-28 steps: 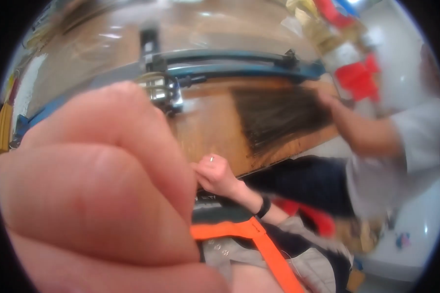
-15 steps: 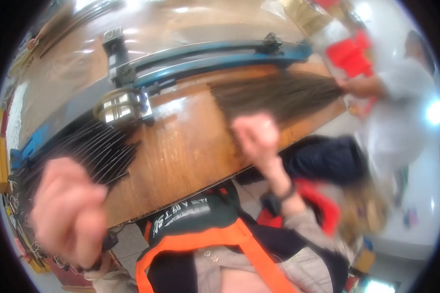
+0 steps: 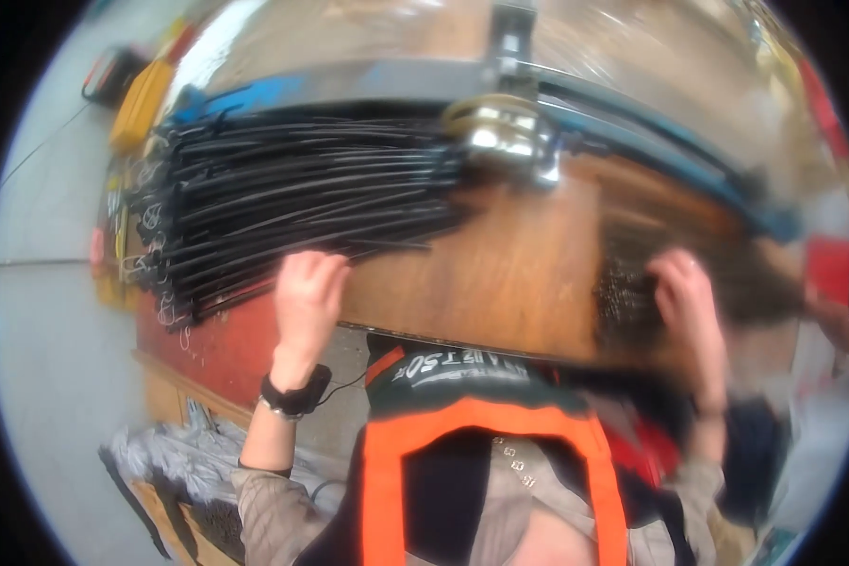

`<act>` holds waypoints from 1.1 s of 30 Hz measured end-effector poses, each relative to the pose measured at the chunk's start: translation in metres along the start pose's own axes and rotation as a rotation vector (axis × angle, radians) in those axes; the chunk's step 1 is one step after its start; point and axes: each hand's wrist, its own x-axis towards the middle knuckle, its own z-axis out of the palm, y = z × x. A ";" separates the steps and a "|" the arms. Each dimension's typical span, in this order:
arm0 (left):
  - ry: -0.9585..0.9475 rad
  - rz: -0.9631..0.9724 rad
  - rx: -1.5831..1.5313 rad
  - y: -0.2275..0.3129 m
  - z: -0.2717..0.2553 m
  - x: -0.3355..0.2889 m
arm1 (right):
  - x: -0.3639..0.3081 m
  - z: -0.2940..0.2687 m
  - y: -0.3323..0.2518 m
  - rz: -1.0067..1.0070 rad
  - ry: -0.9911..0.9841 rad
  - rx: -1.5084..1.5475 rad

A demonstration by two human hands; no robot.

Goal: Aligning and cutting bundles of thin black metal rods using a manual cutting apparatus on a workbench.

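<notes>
My left hand (image 3: 311, 288) is at the near side of a spread of long black rods (image 3: 302, 184), its fingers bent and pressed together. A rod runs behind the fingertips, and I cannot tell whether they grip it. Over the ends of a bundle of thin dark strands (image 3: 632, 264) on the right is my right hand (image 3: 681, 288), slightly blurred. Its fingers are curled toward the thumb, and whatever they may hold is too small to make out.
A wooden table (image 3: 500, 274) carries a blue rail (image 3: 632, 113) with a shiny metal clamp block (image 3: 509, 132) beside the rods' right ends. Left stand yellow boxes (image 3: 141, 104) and a red surface (image 3: 222, 340). At the right edge, a co-worker's arm (image 3: 825, 316) reaches the strands.
The view has swung left, showing more of the black rods. My left hand has gone from near the camera to the rods' near edge. My right hand is now by the strand ends.
</notes>
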 end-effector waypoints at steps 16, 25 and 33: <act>-0.004 0.212 0.069 -0.022 0.022 0.028 | 0.033 0.031 -0.035 0.165 -0.089 0.324; -0.139 0.424 0.020 0.006 0.015 0.033 | 0.015 0.023 -0.019 0.351 -0.033 0.364; -0.244 0.524 -0.144 0.103 0.023 0.047 | 0.012 0.049 -0.011 0.085 0.087 0.545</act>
